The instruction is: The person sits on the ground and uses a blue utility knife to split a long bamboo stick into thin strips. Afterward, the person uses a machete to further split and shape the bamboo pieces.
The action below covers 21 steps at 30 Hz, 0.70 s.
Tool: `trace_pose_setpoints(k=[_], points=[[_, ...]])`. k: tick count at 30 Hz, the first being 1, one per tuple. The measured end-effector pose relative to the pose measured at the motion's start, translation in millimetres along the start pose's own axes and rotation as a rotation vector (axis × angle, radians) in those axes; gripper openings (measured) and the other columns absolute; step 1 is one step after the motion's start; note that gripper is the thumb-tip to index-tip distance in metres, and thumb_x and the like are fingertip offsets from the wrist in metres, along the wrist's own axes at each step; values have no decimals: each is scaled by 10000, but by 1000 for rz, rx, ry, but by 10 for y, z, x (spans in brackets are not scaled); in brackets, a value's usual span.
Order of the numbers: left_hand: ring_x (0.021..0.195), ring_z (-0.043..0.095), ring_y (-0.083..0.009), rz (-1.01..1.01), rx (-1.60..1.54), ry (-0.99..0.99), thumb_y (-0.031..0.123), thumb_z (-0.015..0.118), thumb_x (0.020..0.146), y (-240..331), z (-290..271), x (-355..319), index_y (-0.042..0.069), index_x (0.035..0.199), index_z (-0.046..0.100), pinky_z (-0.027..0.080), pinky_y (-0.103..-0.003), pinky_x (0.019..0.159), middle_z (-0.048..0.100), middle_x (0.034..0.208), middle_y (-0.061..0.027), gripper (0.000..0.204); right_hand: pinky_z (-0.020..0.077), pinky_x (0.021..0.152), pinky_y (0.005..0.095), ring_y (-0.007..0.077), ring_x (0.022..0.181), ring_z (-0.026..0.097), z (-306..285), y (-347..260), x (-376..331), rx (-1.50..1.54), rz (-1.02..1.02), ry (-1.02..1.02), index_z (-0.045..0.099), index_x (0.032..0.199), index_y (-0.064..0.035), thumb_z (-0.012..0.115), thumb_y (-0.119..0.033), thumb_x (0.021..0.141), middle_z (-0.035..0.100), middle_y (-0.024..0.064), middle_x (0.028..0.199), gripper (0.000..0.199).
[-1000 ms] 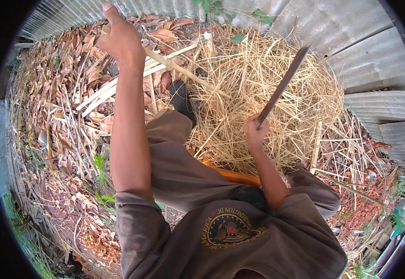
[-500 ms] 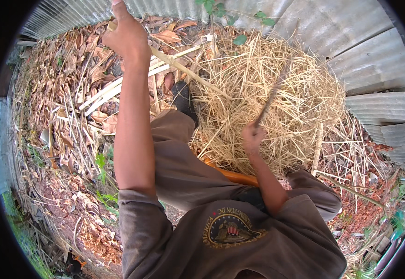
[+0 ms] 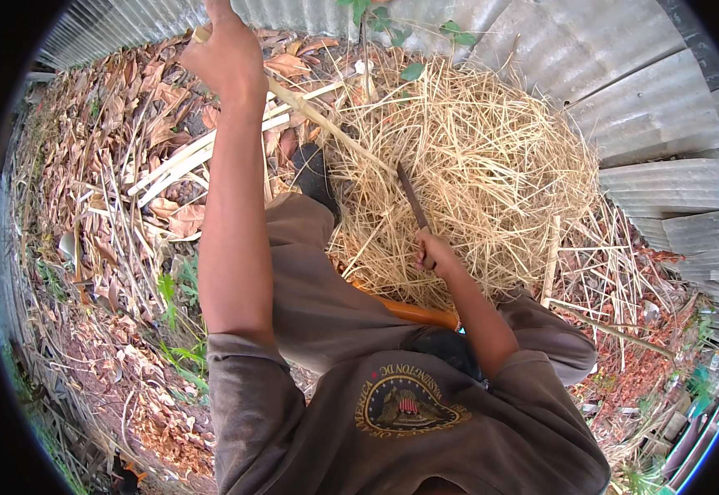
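Left hand (image 3: 229, 64) closes around pale stick (image 3: 320, 120); right hand (image 3: 435, 252) grips long knife (image 3: 411, 195), its tip beside stick's lower end; straw heap (image 3: 491, 177) beneath.

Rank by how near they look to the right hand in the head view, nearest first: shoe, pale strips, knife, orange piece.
1. Knife: in the right hand's grip, blade up-left.
2. Orange piece: just below the hand.
3. Shoe: up and left, at the straw's edge.
4. Pale strips: far left, beyond the shoe.
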<state>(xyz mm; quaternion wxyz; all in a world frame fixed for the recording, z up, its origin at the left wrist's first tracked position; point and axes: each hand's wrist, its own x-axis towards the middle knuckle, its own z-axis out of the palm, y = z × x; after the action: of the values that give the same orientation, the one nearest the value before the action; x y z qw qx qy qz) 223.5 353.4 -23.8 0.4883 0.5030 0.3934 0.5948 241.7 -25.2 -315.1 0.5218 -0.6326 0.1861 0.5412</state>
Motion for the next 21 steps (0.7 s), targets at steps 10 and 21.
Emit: trace_pose_setpoints(k=[10,21], points=[[506,425,-185,131,12,-82,390,507,972,-129,-133,164,5,610,482,357,-397,520,425,522,-73,529,372,361,303,143,402,459,328,-420,-417,-278,-298,279,507,753,-45,619,-151,903,482,31,529,215],[508,373,-207,225,265,68,363,537,953,32,29,-20,-30,556,453,340,-449,550,389,508,-83,565,447,469,308,159,481,544,109,689,387,-1080,-843,452,550,736,-31,562,-161,897,559,76,581,207]])
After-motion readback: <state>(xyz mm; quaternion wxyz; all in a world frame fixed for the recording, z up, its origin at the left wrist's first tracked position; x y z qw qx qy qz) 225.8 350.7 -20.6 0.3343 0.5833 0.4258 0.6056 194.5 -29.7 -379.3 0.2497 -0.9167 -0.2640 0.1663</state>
